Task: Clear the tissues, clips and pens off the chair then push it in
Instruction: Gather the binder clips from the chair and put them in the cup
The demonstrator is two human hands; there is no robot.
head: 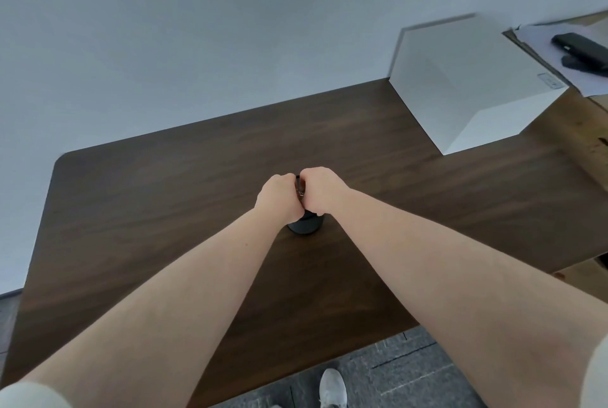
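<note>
Two hands (297, 193), small dark clips (299, 188)

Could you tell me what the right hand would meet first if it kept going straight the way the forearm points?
Probably only bare desk, then the wall; the right hand points up-left, though depth is unclear.

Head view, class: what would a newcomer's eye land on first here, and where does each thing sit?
First, the two hands, left hand and right hand, pressed together mid-frame over a black cylindrical holder on the dark wooden desk, with small dark items pinched between them. Next, the white box at the desk's far right corner.
</note>
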